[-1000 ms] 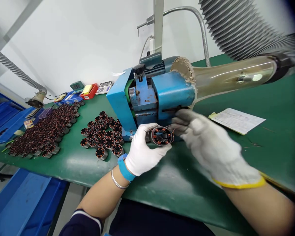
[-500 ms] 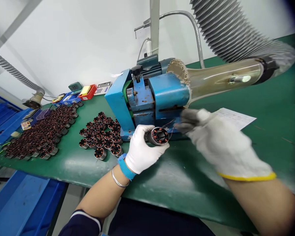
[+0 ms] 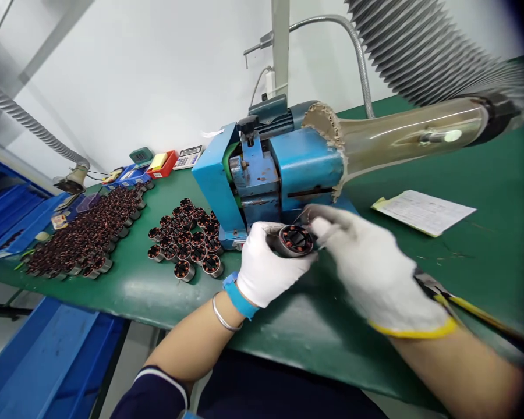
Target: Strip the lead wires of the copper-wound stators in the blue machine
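Your left hand (image 3: 262, 265), in a white glove, curled around the stator (image 3: 295, 241), holding it on its side in front of the machine with its wound end toward you. Your right hand (image 3: 373, 270), in a yellow-cuffed glove, had its fingertips (image 3: 321, 216) pinched together just beside the stator's upper edge; blur hid whether they held a wire. A blue band (image 3: 240, 297) and a bangle (image 3: 225, 321) circled your left wrist. Yellow-handled pliers (image 3: 436, 291) lay by your right cuff on the green bench (image 3: 314, 343). Beyond your hands stood the blue machine (image 3: 305, 160), with a clear tube (image 3: 410, 131) running right into a ribbed duct (image 3: 419, 52). To the left sat a stator cluster (image 3: 186, 238), then a larger stator crowd (image 3: 87, 233). A paper sheet (image 3: 423, 212) lay on the right.
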